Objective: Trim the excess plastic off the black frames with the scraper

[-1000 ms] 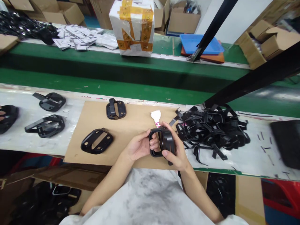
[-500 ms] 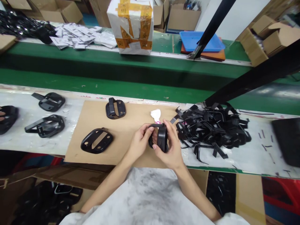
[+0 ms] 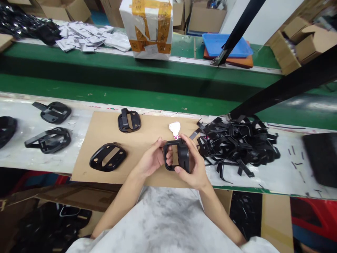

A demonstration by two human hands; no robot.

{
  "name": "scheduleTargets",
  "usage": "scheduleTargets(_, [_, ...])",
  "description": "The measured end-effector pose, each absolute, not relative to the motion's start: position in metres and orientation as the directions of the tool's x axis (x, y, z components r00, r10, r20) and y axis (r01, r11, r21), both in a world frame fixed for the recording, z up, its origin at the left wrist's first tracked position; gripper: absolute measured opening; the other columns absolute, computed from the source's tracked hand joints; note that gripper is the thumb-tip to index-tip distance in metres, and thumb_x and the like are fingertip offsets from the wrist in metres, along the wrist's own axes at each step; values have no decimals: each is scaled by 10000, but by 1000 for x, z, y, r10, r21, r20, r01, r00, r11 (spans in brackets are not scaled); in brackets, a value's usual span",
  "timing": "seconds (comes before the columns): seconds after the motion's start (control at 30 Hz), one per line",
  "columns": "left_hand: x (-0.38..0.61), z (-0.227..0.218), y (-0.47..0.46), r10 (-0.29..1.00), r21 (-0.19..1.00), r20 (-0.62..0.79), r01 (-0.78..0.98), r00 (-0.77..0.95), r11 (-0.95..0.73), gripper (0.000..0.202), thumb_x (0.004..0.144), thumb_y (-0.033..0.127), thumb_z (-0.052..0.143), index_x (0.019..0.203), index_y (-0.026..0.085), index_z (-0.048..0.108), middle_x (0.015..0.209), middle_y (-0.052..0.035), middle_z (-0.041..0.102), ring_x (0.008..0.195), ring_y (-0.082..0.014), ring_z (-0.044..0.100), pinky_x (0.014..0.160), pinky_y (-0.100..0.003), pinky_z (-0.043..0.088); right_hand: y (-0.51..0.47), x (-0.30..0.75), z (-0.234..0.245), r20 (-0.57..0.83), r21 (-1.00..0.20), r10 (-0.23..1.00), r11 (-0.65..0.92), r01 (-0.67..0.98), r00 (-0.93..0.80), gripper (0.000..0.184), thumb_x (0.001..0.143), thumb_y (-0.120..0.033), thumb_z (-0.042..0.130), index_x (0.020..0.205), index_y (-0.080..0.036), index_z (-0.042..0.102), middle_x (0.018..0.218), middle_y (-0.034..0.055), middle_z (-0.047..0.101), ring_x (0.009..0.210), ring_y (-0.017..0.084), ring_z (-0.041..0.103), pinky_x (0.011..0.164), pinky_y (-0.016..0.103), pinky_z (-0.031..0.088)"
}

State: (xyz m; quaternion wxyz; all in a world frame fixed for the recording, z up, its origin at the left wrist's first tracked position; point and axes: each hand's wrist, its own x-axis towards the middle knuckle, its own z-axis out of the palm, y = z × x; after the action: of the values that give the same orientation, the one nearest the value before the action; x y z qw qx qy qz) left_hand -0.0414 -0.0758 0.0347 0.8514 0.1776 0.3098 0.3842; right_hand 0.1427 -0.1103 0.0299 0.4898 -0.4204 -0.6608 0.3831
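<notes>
Over the cardboard sheet (image 3: 143,140), my right hand (image 3: 196,167) grips a black plastic frame (image 3: 184,158) by its right side, thumb at the lower edge and fingers along the top. The frame is upright, its rectangular opening facing me. My left hand (image 3: 152,160) is at the frame's left side, thumb raised off it. Its fingers show through the opening, partly hidden, and look loosely apart. A black plate with a raised strap (image 3: 129,120) and a slotted black plate (image 3: 107,157) lie to the left. Behind the frame rests a small white object (image 3: 174,129).
A tangled pile of black plastic strips (image 3: 237,140) lies just right of my hands. More black plates with straps (image 3: 51,140) sit at the left. A dark block (image 3: 321,160) stands far right. Beyond the green ledge are a taped white box (image 3: 146,30) and a blue tray (image 3: 207,44).
My left hand has loosened and drawn slightly left, its thumb coming off the frame. The frame has turned so that its opening faces me more. My right hand keeps its grip.
</notes>
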Motion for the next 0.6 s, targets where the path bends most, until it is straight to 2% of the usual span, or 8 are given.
scheduleTargets(0.07, [-43, 35, -74, 692, 418, -419, -552, 588, 722, 489, 822, 580, 857, 785, 139, 648, 666, 1, 572, 576, -113, 569, 602, -244, 535, -109, 145, 29, 322, -923, 927, 353, 154, -193, 857, 874, -363, 774, 1655, -318, 424, 1677, 93, 463, 1559, 355, 432, 1306, 586, 332])
scheduleTargets(0.13, [-43, 34, -74, 671, 357, -439, -569, 598, 741, 425, 802, 472, 906, 772, 130, 656, 683, 0, 578, 600, -102, 570, 627, -233, 540, -108, 148, 28, 306, -930, 927, 340, 139, -218, 846, 886, -373, 768, 1657, -314, 424, 1682, 97, 459, 1562, 356, 435, 1303, 589, 338])
scheduleTargets(0.2, [-42, 33, -76, 687, 344, -438, -599, 579, 724, 390, 782, 411, 930, 762, 125, 666, 664, 7, 568, 592, -96, 557, 643, -234, 542, -107, 151, 28, 296, -935, 925, 331, 125, -238, 837, 895, -387, 765, 1656, -303, 429, 1686, 103, 456, 1566, 357, 433, 1302, 586, 342])
scheduleTargets(0.3, [-40, 32, -80, 736, 386, -427, -630, 525, 674, 379, 784, 404, 923, 737, 136, 659, 619, 20, 544, 561, -94, 526, 649, -241, 528, -106, 152, 30, 316, -933, 914, 348, 95, -253, 835, 892, -410, 773, 1651, -296, 443, 1681, 106, 470, 1565, 358, 439, 1303, 580, 341])
scheduleTargets(0.4, [-38, 31, -81, 782, 523, -423, -582, 457, 623, 400, 811, 478, 889, 765, 152, 662, 642, 7, 580, 583, -114, 545, 645, -248, 501, -105, 152, 32, 332, -927, 915, 361, 101, -229, 819, 892, -411, 777, 1638, -293, 461, 1659, 114, 497, 1544, 359, 470, 1293, 582, 361])
scheduleTargets(0.47, [-37, 28, -82, 860, 692, -376, -513, 345, 509, 432, 873, 572, 806, 825, 160, 682, 723, -17, 636, 659, -136, 586, 698, -261, 506, -103, 152, 34, 332, -918, 920, 366, 154, -208, 805, 895, -390, 764, 1634, -284, 463, 1646, 122, 506, 1539, 361, 475, 1287, 590, 372])
scheduleTargets(0.53, [-37, 25, -83, 929, 871, -270, -347, 251, 347, 437, 942, 609, 702, 948, 173, 704, 868, -40, 693, 799, -165, 630, 795, -277, 515, -102, 151, 37, 361, -887, 917, 394, 241, -169, 807, 883, -365, 753, 1630, -272, 462, 1636, 131, 508, 1548, 369, 456, 1288, 606, 365])
scheduleTargets(0.6, [-38, 22, -86, 954, 973, -196, -74, 226, 218, 395, 959, 581, 678, 999, 187, 684, 906, -30, 697, 822, -171, 620, 792, -278, 496, -101, 150, 42, 409, -833, 904, 426, 354, -126, 833, 856, -336, 759, 1629, -265, 458, 1643, 139, 482, 1559, 379, 432, 1295, 619, 348])
